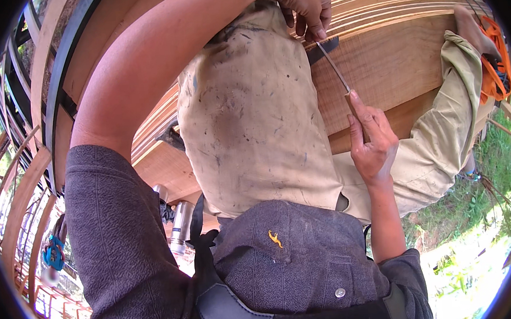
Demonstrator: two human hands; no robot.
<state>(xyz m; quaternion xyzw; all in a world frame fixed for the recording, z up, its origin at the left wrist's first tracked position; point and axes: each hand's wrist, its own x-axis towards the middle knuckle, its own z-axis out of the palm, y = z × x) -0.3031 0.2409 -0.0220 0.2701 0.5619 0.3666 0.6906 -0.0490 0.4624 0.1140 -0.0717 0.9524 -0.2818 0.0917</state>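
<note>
My right hand is wrapped round the wooden handle of a thin metal file, with the thumb and index finger along it. The file slants up and left, away from me. At its far end, my left hand is bent downward with its fingertips pinched at the file's tip. Just under the file, a dark toothed saw blade sticks out beside my raised knee. My leg and my left fingers hide the rest of the saw.
My beige trouser leg rises in the middle. Long wooden boards lie beyond and beside it. Bent wooden strips curve along the left. A metal flask stands near my left elbow. An orange object is at the far right, above grass.
</note>
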